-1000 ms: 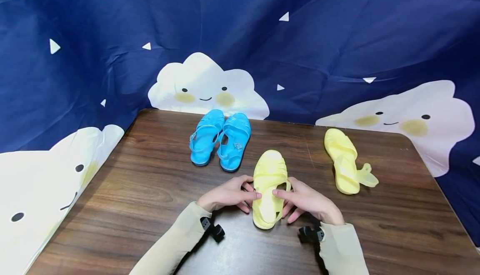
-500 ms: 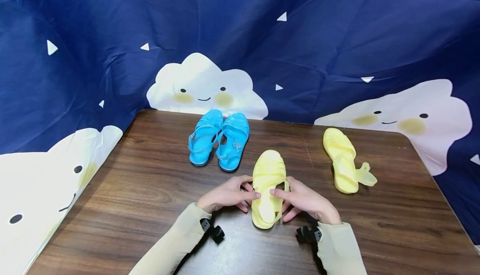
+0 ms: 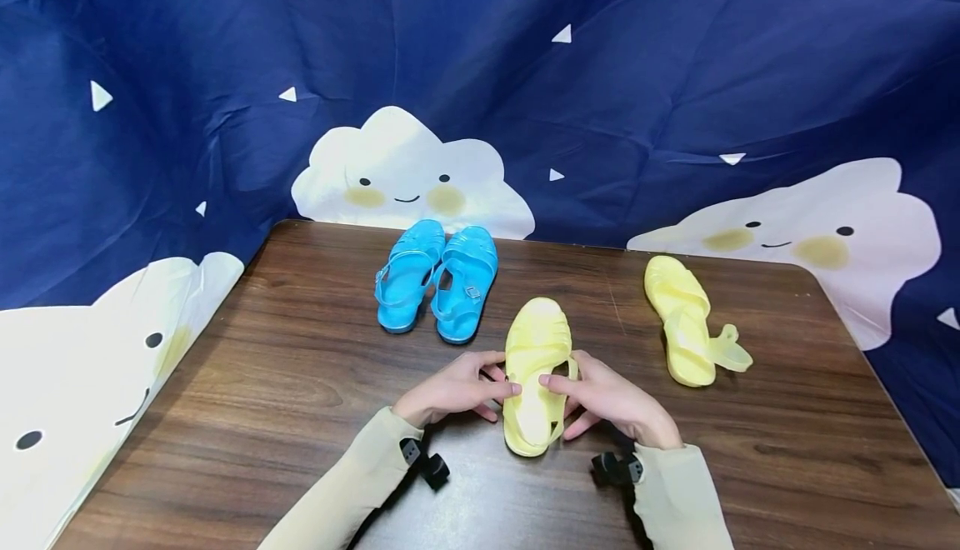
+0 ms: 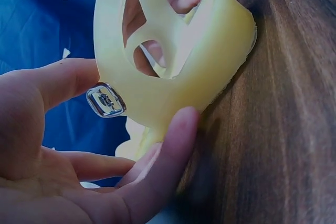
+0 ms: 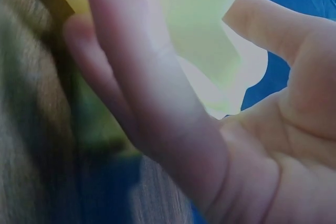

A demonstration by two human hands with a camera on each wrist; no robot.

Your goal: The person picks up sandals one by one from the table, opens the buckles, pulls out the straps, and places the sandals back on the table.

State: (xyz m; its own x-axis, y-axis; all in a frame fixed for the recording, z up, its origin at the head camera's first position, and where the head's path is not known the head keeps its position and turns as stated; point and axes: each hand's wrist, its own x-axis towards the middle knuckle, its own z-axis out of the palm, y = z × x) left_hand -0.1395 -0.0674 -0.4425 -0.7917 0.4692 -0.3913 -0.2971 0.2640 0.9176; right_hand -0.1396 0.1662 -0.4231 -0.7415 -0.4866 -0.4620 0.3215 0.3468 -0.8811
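Head view: brown wood-grain surface (image 3: 322,342), a glossy patch of light at the front. Yellow sandal (image 3: 534,358) sits near front centre, toe pointing away from the person: pale lemon, moulded, smooth, ribbed bands over the toe, whitish insole. Left hand (image 3: 453,387) and right hand (image 3: 618,400) flank it. Each grip is narrowed to the sandal's side, thumb over the edge, fingers outside; both hold it. Second yellow sandal (image 3: 678,321) well apart to the right, loose strap splayed sideways. Far blue sandal (image 3: 408,275) and near blue sandal (image 3: 468,279) stand side by side towards the back, glossy, straps looped. Behind, navy cloth (image 3: 480,42), white triangles, smiling clouds.

Left wrist view: thumb behind the strap, fingers against the outer wall. Square silver buckle (image 4: 106,99); strap translucent, curved, with cut-outs. Sole contact with the wood: cannot tell.

Right wrist view: fingers blurred and close, thumb opposite, translucent yellow plastic between.
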